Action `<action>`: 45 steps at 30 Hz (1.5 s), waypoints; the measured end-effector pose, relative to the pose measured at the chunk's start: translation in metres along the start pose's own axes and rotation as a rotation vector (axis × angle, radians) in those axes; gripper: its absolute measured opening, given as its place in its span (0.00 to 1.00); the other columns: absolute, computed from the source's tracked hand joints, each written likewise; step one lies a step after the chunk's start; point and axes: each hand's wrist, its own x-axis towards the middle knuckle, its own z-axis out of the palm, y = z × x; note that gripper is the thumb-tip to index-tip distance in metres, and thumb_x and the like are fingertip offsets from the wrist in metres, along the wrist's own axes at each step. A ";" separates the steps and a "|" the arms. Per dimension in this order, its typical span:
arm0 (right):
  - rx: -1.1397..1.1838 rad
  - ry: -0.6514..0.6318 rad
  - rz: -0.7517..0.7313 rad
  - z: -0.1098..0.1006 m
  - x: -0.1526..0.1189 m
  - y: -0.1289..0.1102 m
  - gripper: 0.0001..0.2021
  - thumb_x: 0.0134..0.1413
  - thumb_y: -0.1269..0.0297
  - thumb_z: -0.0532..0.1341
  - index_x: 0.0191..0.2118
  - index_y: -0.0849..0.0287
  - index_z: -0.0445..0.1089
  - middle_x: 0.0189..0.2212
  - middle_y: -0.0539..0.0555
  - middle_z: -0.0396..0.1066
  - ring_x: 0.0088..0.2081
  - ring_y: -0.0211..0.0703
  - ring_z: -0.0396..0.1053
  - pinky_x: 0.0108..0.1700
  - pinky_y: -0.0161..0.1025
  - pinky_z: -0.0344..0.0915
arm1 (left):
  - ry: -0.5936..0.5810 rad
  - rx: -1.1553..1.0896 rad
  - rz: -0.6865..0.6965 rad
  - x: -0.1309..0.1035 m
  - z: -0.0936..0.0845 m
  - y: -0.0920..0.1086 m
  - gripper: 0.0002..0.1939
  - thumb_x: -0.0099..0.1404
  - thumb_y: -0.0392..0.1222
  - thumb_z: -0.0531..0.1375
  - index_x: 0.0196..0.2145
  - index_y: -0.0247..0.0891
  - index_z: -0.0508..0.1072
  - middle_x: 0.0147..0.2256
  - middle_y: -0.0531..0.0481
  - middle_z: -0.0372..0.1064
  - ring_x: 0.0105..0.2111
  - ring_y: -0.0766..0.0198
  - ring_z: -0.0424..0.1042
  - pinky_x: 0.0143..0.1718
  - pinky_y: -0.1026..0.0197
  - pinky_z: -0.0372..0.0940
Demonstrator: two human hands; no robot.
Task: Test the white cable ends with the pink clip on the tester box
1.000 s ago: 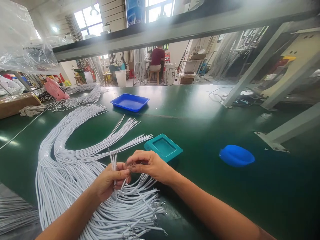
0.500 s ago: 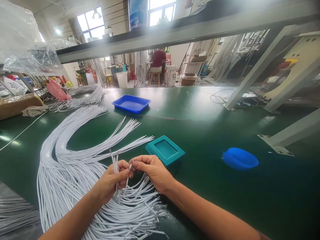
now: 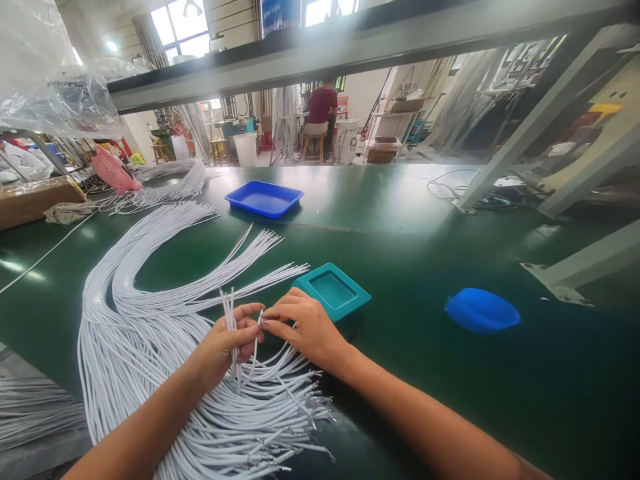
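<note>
Head view: white cables (image 3: 229, 313) upright in left hand (image 3: 220, 350), ends above it.

Two hands are at work, one left hand (image 3: 213, 357) and one right hand (image 3: 315, 330). One surface (image 3: 400, 267) carries one blue tray (image 3: 265, 200), one teal tray (image 3: 334, 290) and one blue bowl (image 3: 483, 312), so three containers in all. The white wires (image 3: 145, 373) are far too many to count; the left hand has several, overlapping too much for an exact number. There is one pink plastic thing (image 3: 114, 170) and one cardboard box (image 3: 40, 203). Further off are one seated person (image 3: 323, 107), one white bucket (image 3: 246, 150), one banner (image 3: 281, 17) and two windows (image 3: 180, 30), both partly seen.
</note>
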 end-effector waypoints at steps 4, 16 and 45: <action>-0.003 -0.069 0.110 -0.005 0.004 0.003 0.07 0.53 0.66 0.58 0.27 0.57 0.72 0.23 0.49 0.70 0.30 0.37 0.61 0.35 0.35 0.58 | -0.033 0.018 0.011 0.001 0.000 0.000 0.18 0.56 0.36 0.60 0.44 0.35 0.62 0.25 0.51 0.66 0.17 0.76 0.55 0.17 0.70 0.44; -0.553 -0.377 -0.116 0.000 0.002 0.018 0.08 0.56 0.75 0.52 0.39 0.63 0.66 0.32 0.55 0.71 0.38 0.43 0.65 0.54 0.47 0.47 | 0.074 -0.112 -0.190 0.010 -0.007 -0.007 0.19 0.52 0.30 0.59 0.40 0.35 0.57 0.23 0.52 0.65 0.16 0.76 0.53 0.16 0.72 0.44; -0.677 -0.079 0.102 -0.005 0.002 0.042 0.20 0.58 0.60 0.51 0.55 0.56 0.56 0.56 0.57 0.57 0.59 0.57 0.45 0.56 0.63 0.38 | 0.069 -0.133 -0.250 0.015 -0.009 -0.010 0.17 0.51 0.31 0.61 0.37 0.36 0.59 0.20 0.54 0.62 0.16 0.76 0.54 0.16 0.72 0.46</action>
